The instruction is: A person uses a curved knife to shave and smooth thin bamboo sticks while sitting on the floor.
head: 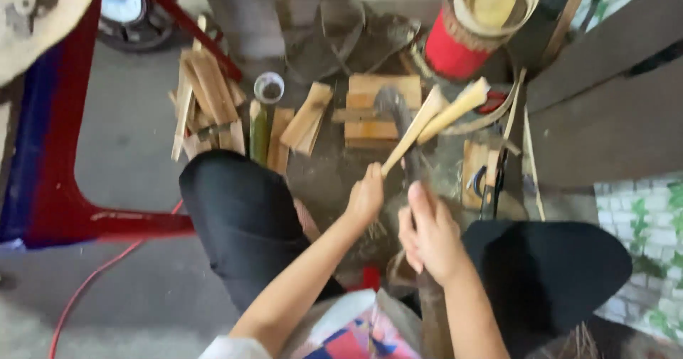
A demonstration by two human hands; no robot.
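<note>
I see my left hand (366,197) curled tight round the lower end of a pale split bamboo piece (434,120), fingers closed, the piece running up and right and forking into two flat ends. My right hand (429,236) is wrapped on the handle of a curved dark blade (395,110), thumb laid up along it; the blade sits in the fork of the bamboo, touching it. Motion blur there, edge detail unclear. Both hands are between my two black-clad knees.

Containers: a red cylindrical container (459,46) at top right, open top, with a lighter woven rim and something yellowish inside, can't tell what. A small round cup (269,87) stands near the wood pile; its contents are dark, unclear.

Around: cut bamboo slats (210,96) heaped on the grey floor at left, a green bamboo tube (259,133) just below the cup, a wooden block (377,110) behind the blade. Red frame (92,220) at left, red cable (92,281) on the floor.
</note>
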